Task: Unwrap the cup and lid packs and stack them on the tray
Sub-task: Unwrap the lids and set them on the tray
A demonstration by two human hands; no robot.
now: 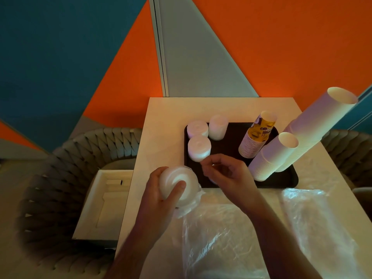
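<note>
My left hand (161, 190) grips a stack of white lids (177, 184) still in clear plastic wrap, just left of the dark tray (225, 146). My right hand (225, 174) hovers over the tray's front edge, fingers curled and pinching a bit of clear wrap. On the tray stand three white lid stacks (198, 148) at the left. At its right stand a printed cup stack (255, 137) and two tall white cup stacks (273, 156), the tallest (318, 125) leaning over the right edge.
Loose clear plastic wraps (217, 238) lie on the white table (169, 109) in front of me, another at the right (314, 214). A woven grey chair (64, 158) holding an open white box (106, 200) stands at the left. Another chair is at the right.
</note>
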